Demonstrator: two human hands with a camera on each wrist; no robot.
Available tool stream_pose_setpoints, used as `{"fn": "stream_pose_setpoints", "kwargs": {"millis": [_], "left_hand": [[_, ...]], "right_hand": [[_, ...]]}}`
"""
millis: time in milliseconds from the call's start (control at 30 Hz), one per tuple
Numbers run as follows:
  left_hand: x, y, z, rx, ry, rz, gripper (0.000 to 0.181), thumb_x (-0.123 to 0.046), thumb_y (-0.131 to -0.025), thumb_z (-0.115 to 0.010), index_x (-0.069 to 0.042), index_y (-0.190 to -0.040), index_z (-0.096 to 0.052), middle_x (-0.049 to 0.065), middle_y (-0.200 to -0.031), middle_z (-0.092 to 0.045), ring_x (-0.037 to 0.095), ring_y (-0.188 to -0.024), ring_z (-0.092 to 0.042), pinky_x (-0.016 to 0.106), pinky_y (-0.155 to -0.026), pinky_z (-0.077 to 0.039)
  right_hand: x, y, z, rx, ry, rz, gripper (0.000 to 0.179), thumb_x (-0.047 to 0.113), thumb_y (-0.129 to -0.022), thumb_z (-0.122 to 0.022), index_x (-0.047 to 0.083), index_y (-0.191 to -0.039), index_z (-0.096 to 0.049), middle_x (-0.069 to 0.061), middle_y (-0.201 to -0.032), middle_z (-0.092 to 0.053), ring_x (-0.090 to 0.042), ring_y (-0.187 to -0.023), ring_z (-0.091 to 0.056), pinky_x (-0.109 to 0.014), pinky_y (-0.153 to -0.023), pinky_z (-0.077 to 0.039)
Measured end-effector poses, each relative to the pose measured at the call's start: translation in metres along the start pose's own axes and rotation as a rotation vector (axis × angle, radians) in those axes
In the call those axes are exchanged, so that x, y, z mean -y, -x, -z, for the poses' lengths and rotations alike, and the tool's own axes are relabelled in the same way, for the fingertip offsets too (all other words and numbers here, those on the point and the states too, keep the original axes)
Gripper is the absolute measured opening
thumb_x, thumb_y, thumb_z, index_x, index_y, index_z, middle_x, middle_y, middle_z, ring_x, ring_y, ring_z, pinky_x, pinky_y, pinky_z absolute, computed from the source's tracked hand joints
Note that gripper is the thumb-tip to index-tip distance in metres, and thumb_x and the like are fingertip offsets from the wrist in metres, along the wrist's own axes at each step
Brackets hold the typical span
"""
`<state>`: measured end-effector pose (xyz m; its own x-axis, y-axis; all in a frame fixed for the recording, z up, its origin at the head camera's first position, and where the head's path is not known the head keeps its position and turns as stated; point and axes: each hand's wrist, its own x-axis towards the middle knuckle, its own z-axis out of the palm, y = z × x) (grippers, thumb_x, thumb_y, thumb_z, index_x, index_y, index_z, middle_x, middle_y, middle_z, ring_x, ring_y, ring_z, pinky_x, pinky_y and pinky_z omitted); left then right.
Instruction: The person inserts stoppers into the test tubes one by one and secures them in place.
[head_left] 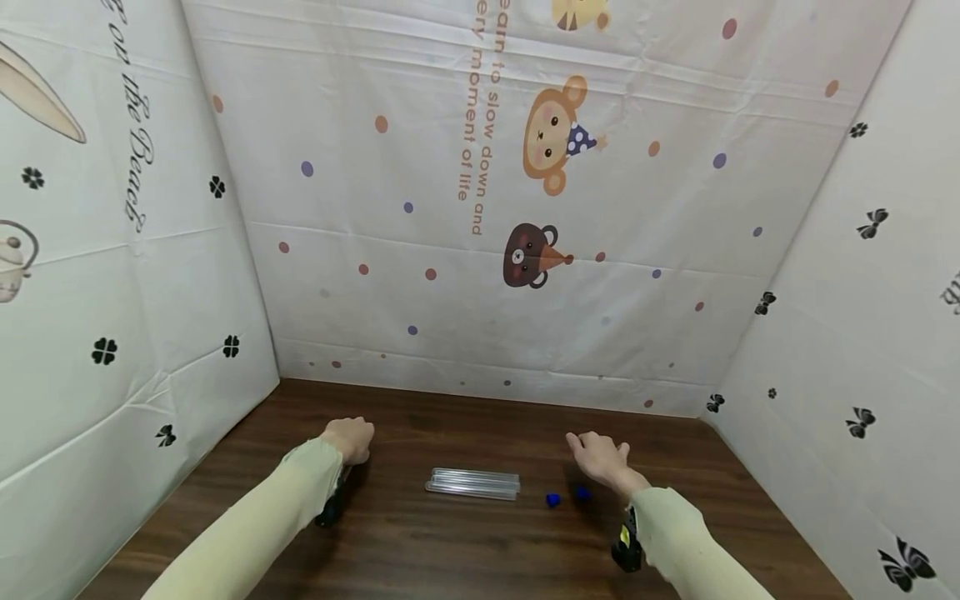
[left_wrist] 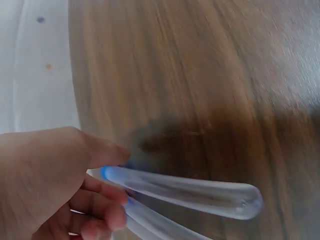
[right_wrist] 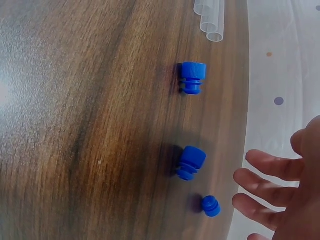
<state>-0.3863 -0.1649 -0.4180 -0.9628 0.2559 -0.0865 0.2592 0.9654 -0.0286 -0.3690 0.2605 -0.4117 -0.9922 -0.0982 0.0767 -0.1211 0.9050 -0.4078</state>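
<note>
Starting on the left, we see the left hand (head_left: 348, 440) above the brown wooden table (head_left: 450, 554), its fingers curled. In the left wrist view we find its thumb and fingers pinching capped tubes (left_wrist: 185, 192) by their blue ends. The nearer one is clear and slightly frosted, long and slim, with a rounded bottom pointing back toward the body from the fingertips; a second slants below it. That view is blurred, so there may be more than the two we make out.

To the right of the left hand, between both hands and a little nearer the body, we see a bundle of clear tubes (head_left: 472, 483) lying side by side on the table. They are colourless and glossy, and we see three round open rims at the end facing the right hand.

Past those rims, on the near side of the right hand (head_left: 602, 458), we see three deep-blue caps lying apart: the first cap (right_wrist: 193, 77) closest to the tubes, with a ribbed head and a narrower ringed plug, then the tilted middle cap (right_wrist: 191, 163), then the small-looking third cap (right_wrist: 211, 206) nearest the fingers. The right hand hovers with its fingers loosely spread and holding nothing.
</note>
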Motion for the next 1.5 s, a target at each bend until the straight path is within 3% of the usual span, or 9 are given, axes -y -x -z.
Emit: {"fn": "stream_pose_setpoints", "kwargs": {"millis": [133,233,300,433,633,833,1000,1233,1500], "left_hand": [[-0.016,-0.003,0.006,-0.127,0.018,-0.058,0.017,-0.009,-0.089,-0.064,0.002,-0.102,-0.063,0.020,-0.098,-0.065,0.036,-0.085,-0.064,0.051,-0.074,-0.054],[-0.038,-0.007,0.011,-0.181,0.094,-0.141,0.027,-0.012,-0.091,-0.064,0.002,-0.113,-0.060,0.019,-0.101,-0.066,0.035,-0.091,-0.065,0.049,-0.076,-0.055],[-0.055,-0.009,0.014,-0.168,0.161,-0.216,0.029,-0.013,-0.092,-0.064,0.001,-0.116,-0.059,0.016,-0.100,-0.067,0.031,-0.089,-0.066,0.045,-0.073,-0.055],[-0.089,-0.014,0.016,-0.102,0.230,-0.355,0.027,-0.016,-0.095,-0.061,-0.002,-0.118,-0.061,0.010,-0.104,-0.069,0.024,-0.090,-0.068,0.037,-0.074,-0.056],[-0.125,-0.020,0.014,-0.044,0.234,-0.459,0.014,-0.014,-0.094,-0.062,-0.008,-0.106,-0.067,0.000,-0.091,-0.067,0.010,-0.073,-0.059,0.025,-0.064,-0.049],[-0.139,-0.025,0.007,-0.017,0.167,-0.468,0.006,-0.008,-0.092,-0.062,-0.011,-0.090,-0.067,-0.006,-0.074,-0.057,0.006,-0.061,-0.043,0.022,-0.056,-0.038],[-0.142,-0.027,0.005,-0.037,0.127,-0.452,0.013,-0.003,-0.089,-0.061,-0.012,-0.081,-0.064,-0.006,-0.069,-0.053,0.007,-0.058,-0.040,0.022,-0.054,-0.035],[-0.148,-0.033,-0.001,-0.047,0.105,-0.437,0.030,0.000,-0.089,-0.061,-0.014,-0.066,-0.047,-0.006,-0.059,-0.033,0.009,-0.053,-0.027,0.023,-0.051,-0.025],[-0.155,-0.036,-0.002,-0.030,0.051,-0.397,0.011,-0.004,-0.088,-0.067,-0.014,-0.093,-0.068,-0.004,-0.081,-0.062,0.007,-0.064,-0.045,0.023,-0.059,-0.041]], "right_hand": [[0.002,0.002,0.001,-0.004,0.019,0.060,0.035,0.027,-0.100,-0.049,-0.001,-0.116,-0.064,-0.017,-0.110,-0.069,-0.038,-0.107,-0.062,-0.074,-0.098,-0.024],[0.005,0.003,0.001,0.040,0.031,0.156,0.018,0.022,-0.095,-0.059,0.008,-0.100,-0.068,-0.003,-0.085,-0.069,-0.022,-0.081,-0.062,-0.056,-0.083,-0.038],[0.007,0.004,0.000,0.098,0.031,0.238,0.009,0.019,-0.092,-0.064,0.011,-0.091,-0.067,0.003,-0.074,-0.064,-0.014,-0.068,-0.055,-0.043,-0.071,-0.038],[0.014,0.007,-0.002,0.247,0.018,0.363,0.008,0.012,-0.086,-0.070,0.008,-0.091,-0.066,0.001,-0.074,-0.063,-0.010,-0.062,-0.052,-0.031,-0.060,-0.043],[0.026,0.012,-0.012,0.406,0.114,0.346,0.027,0.003,-0.076,-0.077,0.009,-0.098,-0.062,-0.001,-0.085,-0.062,-0.011,-0.072,-0.054,-0.029,-0.062,-0.046],[0.036,0.017,-0.020,0.437,0.233,0.300,0.028,0.001,-0.076,-0.076,0.016,-0.095,-0.061,0.001,-0.089,-0.061,-0.012,-0.077,-0.056,-0.030,-0.066,-0.048],[0.039,0.019,-0.020,0.386,0.288,0.320,0.024,-0.001,-0.075,-0.075,0.015,-0.088,-0.063,0.003,-0.084,-0.060,-0.011,-0.069,-0.052,-0.028,-0.061,-0.045],[0.037,0.018,-0.022,0.335,0.296,0.352,0.020,0.006,-0.075,-0.078,0.014,-0.085,-0.062,0.004,-0.080,-0.058,-0.010,-0.065,-0.049,-0.026,-0.058,-0.042],[0.035,0.010,-0.020,0.289,0.189,0.429,0.018,0.010,-0.077,-0.073,0.009,-0.088,-0.059,0.003,-0.074,-0.055,-0.008,-0.060,-0.047,-0.024,-0.056,-0.040]]}}
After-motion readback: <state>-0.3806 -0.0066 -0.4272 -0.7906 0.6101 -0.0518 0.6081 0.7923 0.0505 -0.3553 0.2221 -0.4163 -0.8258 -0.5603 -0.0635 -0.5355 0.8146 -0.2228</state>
